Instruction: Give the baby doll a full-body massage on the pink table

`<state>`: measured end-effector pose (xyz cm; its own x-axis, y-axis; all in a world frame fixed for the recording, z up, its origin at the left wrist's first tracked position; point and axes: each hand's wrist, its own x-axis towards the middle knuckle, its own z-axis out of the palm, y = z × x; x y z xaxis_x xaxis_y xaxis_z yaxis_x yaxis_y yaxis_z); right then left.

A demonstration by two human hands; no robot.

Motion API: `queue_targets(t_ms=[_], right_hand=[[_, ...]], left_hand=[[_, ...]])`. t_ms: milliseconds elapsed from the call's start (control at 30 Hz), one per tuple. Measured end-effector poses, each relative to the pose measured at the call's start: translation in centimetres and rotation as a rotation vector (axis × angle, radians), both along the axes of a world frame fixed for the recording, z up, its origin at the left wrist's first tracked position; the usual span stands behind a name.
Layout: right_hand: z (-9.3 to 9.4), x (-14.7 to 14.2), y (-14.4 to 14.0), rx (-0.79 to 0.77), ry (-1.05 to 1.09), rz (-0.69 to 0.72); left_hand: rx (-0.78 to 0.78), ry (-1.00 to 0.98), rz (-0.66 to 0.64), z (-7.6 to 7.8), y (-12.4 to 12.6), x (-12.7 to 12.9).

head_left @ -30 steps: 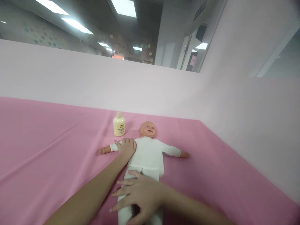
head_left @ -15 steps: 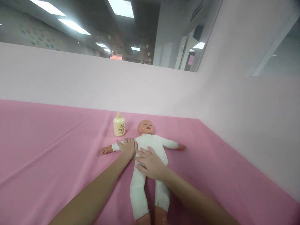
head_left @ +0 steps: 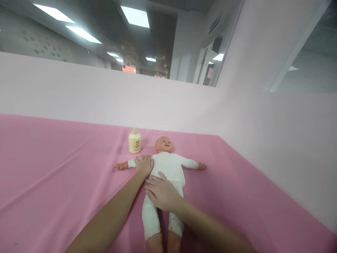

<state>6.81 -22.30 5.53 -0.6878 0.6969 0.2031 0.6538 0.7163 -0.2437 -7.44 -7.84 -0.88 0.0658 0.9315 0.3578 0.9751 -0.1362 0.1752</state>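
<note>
A baby doll point(head_left: 171, 163) with a white cloth body lies on its back, arms spread out and head toward the wall. My left hand point(head_left: 144, 166) rests on the doll's upper arm and shoulder at the left, its fingers laid flat. Across the doll's lower belly and hip lies my right hand point(head_left: 162, 193), open, with the fingers stretched toward the left. Beyond my left hand stands a pale yellow pump bottle point(head_left: 134, 141) with dark print, upright and apart from both hands.
Pink cloth point(head_left: 65, 168) with a few creases covers the surface under the doll. A white wall point(head_left: 105, 95) rises behind it and another point(head_left: 284, 140) along the right. Glass panes point(head_left: 100, 42) above the back wall show ceiling lights.
My right hand has slid down the doll from its belly toward the hip and a little left. My left hand stays at the shoulder. The view has shifted slightly.
</note>
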Motion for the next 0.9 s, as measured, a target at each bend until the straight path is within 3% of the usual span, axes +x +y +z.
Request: queue_targets(t_ms=[67,200,333,467,567,633,767,900], right_hand=[[-0.2,0.2,0.1,0.007,0.035,-0.075],[-0.8,1.7,1.8,0.045,0.104,-0.369],[-1.3,4.1,4.7,-0.068,0.179,-0.66],[-2.1,6.4,6.6,-0.155,0.337,-0.811],[-2.9,7.4,7.0,-0.093,0.361,-0.896],[-3.4,7.7,6.9,-0.028,0.335,-0.937],[-4.1,7.8,6.8,0.01,0.311,-0.974],[-4.4,8.3,7.3,-0.047,0.314,-1.016]], left_hand=[[0.003,0.007,-0.002,0.0,-0.1,0.0],[0.016,0.015,-0.044,-0.3,-0.6,-0.3],[0.002,-0.002,-0.142,-1.0,-0.9,-0.9],[-0.053,-0.07,-0.312,-1.4,-1.0,-1.9],[-0.073,-0.168,-0.494,-1.2,-1.5,-2.3],[-0.031,-0.279,-0.542,-0.8,-2.1,-2.3],[0.052,-0.5,-0.524,-0.1,-3.5,-1.3],[-0.01,-0.542,-0.317,0.0,-3.8,-0.7]])
